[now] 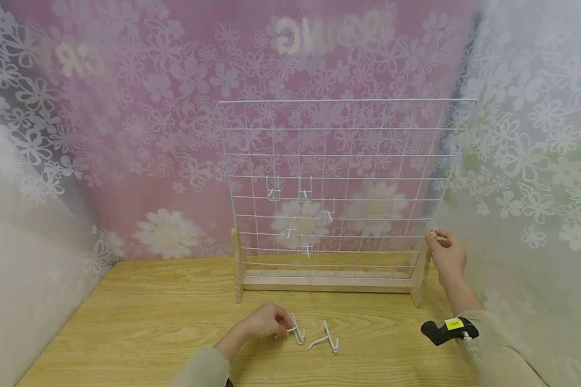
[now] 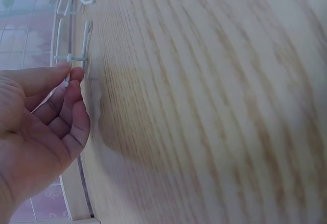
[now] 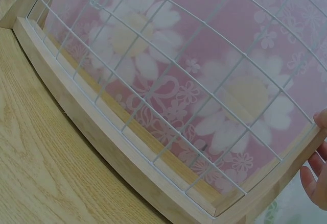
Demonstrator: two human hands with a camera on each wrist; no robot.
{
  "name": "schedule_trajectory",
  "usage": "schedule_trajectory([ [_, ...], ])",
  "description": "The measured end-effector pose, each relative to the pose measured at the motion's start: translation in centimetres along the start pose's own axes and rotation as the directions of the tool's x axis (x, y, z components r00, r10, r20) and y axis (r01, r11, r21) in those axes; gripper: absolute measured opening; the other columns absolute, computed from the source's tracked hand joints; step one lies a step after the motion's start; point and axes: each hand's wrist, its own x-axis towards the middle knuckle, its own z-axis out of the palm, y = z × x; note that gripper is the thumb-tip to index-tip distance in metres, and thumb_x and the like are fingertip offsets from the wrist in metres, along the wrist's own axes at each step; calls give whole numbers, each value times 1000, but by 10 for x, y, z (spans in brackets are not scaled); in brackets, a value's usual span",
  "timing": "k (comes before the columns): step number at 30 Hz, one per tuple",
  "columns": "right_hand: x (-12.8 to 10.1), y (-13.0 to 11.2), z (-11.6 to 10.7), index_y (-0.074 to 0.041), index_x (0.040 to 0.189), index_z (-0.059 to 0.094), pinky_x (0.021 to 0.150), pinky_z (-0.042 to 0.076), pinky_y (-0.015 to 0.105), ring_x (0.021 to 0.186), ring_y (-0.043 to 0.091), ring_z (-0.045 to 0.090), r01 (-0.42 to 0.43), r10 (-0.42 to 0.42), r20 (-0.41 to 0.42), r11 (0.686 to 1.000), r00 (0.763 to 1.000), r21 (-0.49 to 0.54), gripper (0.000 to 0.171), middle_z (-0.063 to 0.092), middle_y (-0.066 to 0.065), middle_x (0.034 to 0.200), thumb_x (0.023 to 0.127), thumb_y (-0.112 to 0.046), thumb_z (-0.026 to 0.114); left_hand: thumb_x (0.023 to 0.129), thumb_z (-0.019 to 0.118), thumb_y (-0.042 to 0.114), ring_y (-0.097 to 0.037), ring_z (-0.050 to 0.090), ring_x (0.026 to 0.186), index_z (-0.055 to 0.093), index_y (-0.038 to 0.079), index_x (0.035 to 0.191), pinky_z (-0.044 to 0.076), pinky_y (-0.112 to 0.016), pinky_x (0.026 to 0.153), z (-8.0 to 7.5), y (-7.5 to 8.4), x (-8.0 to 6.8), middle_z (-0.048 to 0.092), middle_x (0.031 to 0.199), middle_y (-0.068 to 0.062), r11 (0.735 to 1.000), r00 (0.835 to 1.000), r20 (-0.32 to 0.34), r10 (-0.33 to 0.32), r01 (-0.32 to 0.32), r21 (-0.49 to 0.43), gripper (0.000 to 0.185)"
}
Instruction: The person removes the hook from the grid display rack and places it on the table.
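My left hand (image 1: 266, 321) is low over the tabletop, its thumb and fingertips pinching the prong of a white wire hook (image 1: 297, 329). In the left wrist view that hook (image 2: 85, 43) has its two-wire back beyond the fingertips. Just right of it, a second white hook (image 1: 326, 339) lies on the table. My right hand (image 1: 448, 255) grips the top of the wooden side post (image 1: 420, 277) of a white wire grid rack (image 1: 348, 178). Only part of the right hand (image 3: 319, 168) shows in the right wrist view. Several white hooks (image 1: 305, 194) hang on the grid's left and middle.
The rack's wooden base bar (image 1: 326, 285) stands across the back of the wood-grain table (image 1: 164, 322). Behind it hangs a pink flower-patterned curtain (image 1: 174, 134), and pale sheets (image 1: 528, 177) close off both sides.
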Motion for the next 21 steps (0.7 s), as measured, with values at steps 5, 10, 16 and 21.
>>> schedule_trajectory([
  [5, 0, 0, 0, -1, 126, 50, 57, 42, 13, 68, 0, 46, -3, 3, -6, 1000, 1000, -5, 44, 49, -1, 90, 92, -28, 56, 78, 63, -9, -11, 45, 55, 66, -3, 82, 37, -20, 50, 0, -2, 0, 55, 64, -1, 999, 1000, 0, -2, 2, 36, 8],
  [10, -1, -1, 0, -1, 127, 50, 57, 41, 13, 69, 0, 45, -6, 6, -7, 1000, 1000, -14, 44, 49, -1, 90, 92, -29, 56, 79, 64, -8, -11, 46, 57, 65, -4, 82, 39, -20, 52, 2, -3, -1, 55, 67, 0, 998, 1000, -2, 4, -4, 63, 5],
  [16, -1, 0, 1, -1, 126, 51, 57, 41, 13, 68, 0, 46, 4, -4, -11, 1000, 1000, -14, 44, 50, -2, 89, 92, -28, 56, 78, 64, -9, -9, 46, 55, 63, -3, 79, 39, -19, 51, 3, -1, -1, 54, 67, 0, 996, 1000, -10, -3, 4, 88, 5],
  [21, -1, 1, 1, -1, 127, 50, 56, 42, 13, 67, 1, 47, 8, -8, -7, 1000, 1000, -4, 45, 50, -2, 89, 93, -29, 55, 78, 63, -8, -7, 44, 53, 62, 0, 76, 38, -18, 50, 4, -2, 0, 52, 65, 3, 992, 1000, -18, -2, 4, 127, 9],
])
